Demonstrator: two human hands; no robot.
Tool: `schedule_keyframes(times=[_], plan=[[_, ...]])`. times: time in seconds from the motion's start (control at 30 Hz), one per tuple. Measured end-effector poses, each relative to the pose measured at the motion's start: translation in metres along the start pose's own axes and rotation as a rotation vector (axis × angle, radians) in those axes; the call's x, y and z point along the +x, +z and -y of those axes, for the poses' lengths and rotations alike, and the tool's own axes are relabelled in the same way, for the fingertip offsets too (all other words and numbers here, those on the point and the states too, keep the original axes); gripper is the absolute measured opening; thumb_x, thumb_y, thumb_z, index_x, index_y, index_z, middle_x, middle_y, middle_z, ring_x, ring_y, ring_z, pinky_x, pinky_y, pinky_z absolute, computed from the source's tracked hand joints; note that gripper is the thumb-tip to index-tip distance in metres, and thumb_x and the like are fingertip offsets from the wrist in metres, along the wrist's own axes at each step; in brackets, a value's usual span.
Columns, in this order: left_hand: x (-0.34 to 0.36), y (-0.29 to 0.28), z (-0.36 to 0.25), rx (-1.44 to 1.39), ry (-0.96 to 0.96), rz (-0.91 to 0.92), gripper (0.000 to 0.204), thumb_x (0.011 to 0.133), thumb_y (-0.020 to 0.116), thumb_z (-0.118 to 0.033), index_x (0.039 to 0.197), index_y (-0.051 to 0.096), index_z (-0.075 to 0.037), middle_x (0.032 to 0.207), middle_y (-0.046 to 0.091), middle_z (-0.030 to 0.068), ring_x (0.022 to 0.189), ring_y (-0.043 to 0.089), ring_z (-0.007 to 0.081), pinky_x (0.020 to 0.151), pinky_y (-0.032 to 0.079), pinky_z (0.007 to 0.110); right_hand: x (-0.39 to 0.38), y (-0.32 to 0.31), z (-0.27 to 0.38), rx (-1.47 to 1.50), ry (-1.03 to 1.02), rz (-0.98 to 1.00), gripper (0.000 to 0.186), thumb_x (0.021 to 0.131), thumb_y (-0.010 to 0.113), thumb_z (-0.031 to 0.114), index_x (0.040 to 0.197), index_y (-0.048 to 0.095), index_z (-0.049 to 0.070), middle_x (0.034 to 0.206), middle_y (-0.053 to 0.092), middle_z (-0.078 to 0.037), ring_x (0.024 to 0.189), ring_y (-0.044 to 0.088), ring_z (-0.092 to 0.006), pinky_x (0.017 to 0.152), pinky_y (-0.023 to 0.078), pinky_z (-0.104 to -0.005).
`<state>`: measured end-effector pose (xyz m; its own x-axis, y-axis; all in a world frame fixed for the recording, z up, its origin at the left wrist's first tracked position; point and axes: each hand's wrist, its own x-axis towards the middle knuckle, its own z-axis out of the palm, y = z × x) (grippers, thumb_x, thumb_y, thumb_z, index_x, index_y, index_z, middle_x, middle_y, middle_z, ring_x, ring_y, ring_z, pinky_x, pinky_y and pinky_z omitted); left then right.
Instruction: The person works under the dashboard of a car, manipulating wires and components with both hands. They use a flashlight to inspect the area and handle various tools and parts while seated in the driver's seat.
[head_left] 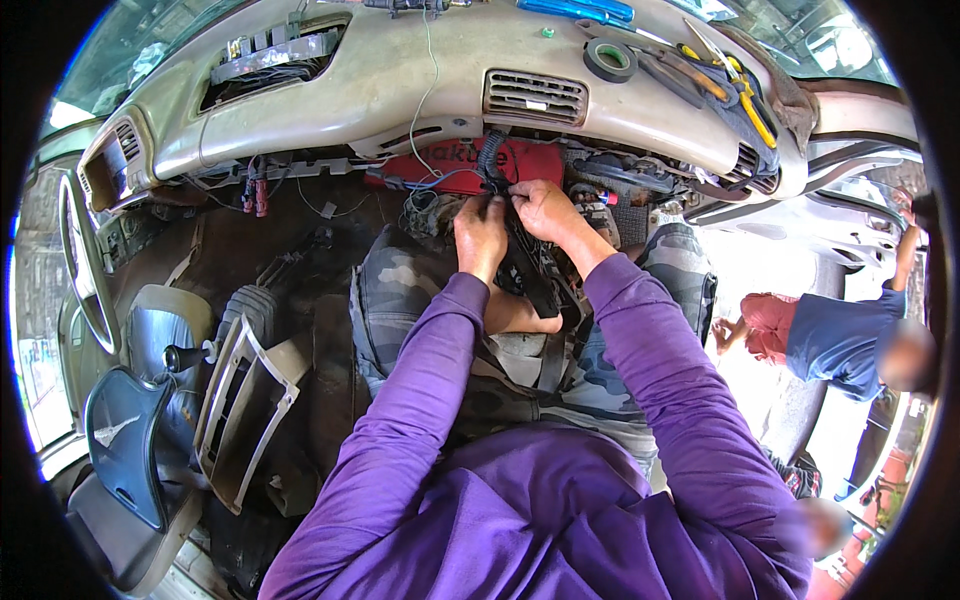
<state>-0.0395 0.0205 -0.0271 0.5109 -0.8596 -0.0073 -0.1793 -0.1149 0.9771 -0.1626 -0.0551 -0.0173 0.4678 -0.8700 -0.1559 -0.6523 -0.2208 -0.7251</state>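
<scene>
Under the dashboard, my left hand (481, 235) and my right hand (548, 213) meet close together in front of me. Fingers of both are closed on a black wiring harness (491, 158), a ribbed, taped bundle that hangs from beneath the dash. Its dark lower part (530, 265) runs down between my knees. My fingers cover the exact spot they pinch. Behind the harness lies a red case or cloth (430, 170) with dark lettering. A thin pale green wire (432, 80) drops over the dash edge near my left hand.
On the tan dashboard (410, 100) are black tape (610, 60), yellow-handled pliers (748, 95) and blue tools (580, 10). Loose connectors (256, 190) dangle at left, above a gear lever (180, 357) and a removed trim frame (245, 410). Beyond the open right side, a person (840, 335) is outside.
</scene>
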Motion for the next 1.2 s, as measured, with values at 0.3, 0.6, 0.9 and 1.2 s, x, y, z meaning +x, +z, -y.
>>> schedule_keyframes(times=[0.3,0.6,0.9,1.2], plan=[[0.001,0.001,0.014,-0.019,-0.057,0.057,0.028,0.084,0.061,-0.002,0.11,0.065,0.007,0.096,0.072,0.0201,0.093,0.07,0.0269,0.085,0.052,0.036,-0.003,-0.007,0.022,0.018,0.065,0.001,0.032,0.089,0.066,0.027,0.104,0.073,0.0,0.102,0.071,-0.023,0.096,0.069,-0.0376,0.088,0.053,-0.0403],[-0.002,0.002,0.004,-0.201,-0.097,0.055,0.029,0.084,0.066,-0.002,0.112,0.063,0.005,0.085,0.071,0.0144,0.071,0.065,0.0148,0.064,0.051,0.029,-0.007,-0.015,0.014,0.006,-0.156,0.042,0.029,0.087,0.056,0.014,0.105,0.073,0.0,0.104,0.07,-0.024,0.1,0.067,-0.0392,0.092,0.052,-0.0418],[0.006,0.001,0.008,0.15,0.001,-0.134,0.024,0.091,0.064,-0.011,0.108,0.065,0.006,0.089,0.07,0.0224,0.079,0.068,0.0296,0.074,0.052,0.039,-0.003,-0.003,0.015,-0.049,-0.038,0.008,0.036,0.085,0.049,0.013,0.109,0.072,0.0,0.109,0.069,-0.025,0.106,0.065,-0.0391,0.096,0.051,-0.0424],[-0.001,-0.004,-0.007,-0.166,-0.198,0.165,0.029,0.085,0.059,-0.006,0.109,0.069,0.006,0.099,0.072,0.0117,0.087,0.064,0.0158,0.077,0.049,0.028,0.0,-0.002,0.001,0.037,0.007,-0.031,0.031,0.089,0.058,0.019,0.108,0.072,0.0,0.105,0.07,-0.025,0.102,0.067,-0.0382,0.092,0.052,-0.0411]])
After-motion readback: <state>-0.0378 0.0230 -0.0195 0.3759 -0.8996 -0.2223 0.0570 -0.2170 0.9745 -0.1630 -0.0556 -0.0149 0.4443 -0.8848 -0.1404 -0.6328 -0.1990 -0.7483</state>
